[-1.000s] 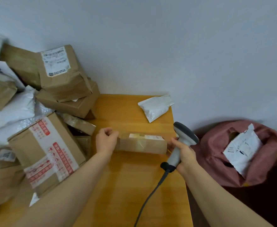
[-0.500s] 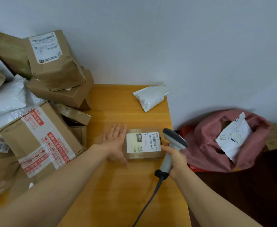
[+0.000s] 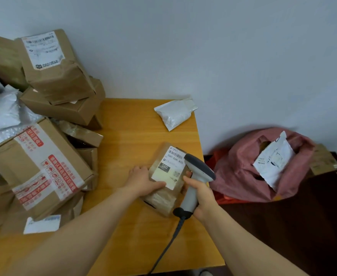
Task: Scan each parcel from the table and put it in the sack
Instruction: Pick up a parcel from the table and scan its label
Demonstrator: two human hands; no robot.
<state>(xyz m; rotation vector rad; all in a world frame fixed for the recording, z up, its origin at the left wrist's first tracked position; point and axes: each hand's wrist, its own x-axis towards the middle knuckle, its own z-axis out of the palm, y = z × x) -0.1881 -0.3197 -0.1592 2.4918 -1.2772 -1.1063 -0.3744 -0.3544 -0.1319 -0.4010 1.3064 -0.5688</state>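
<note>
A small brown parcel (image 3: 163,194) with a white barcode label facing up is tilted near the right edge of the wooden table (image 3: 127,140). My left hand (image 3: 143,181) grips its left side, thumb lying across the label. My right hand (image 3: 200,195) holds a grey barcode scanner (image 3: 197,176) by the handle, its head right beside the label. The pink sack (image 3: 241,172) sits open on the floor to the right of the table with a white mailer (image 3: 273,159) sticking out of it.
Several brown cardboard boxes (image 3: 38,162) and white poly bags (image 3: 0,114) are piled on the table's left half. A small white mailer (image 3: 175,114) lies at the far right corner. The scanner cable (image 3: 163,253) trails toward me. A wall stands behind.
The parcel went from standing on edge to label up, then turned and lifted at my side. My left hand moved from flat beside it to gripping it. The scanner came close to the label.
</note>
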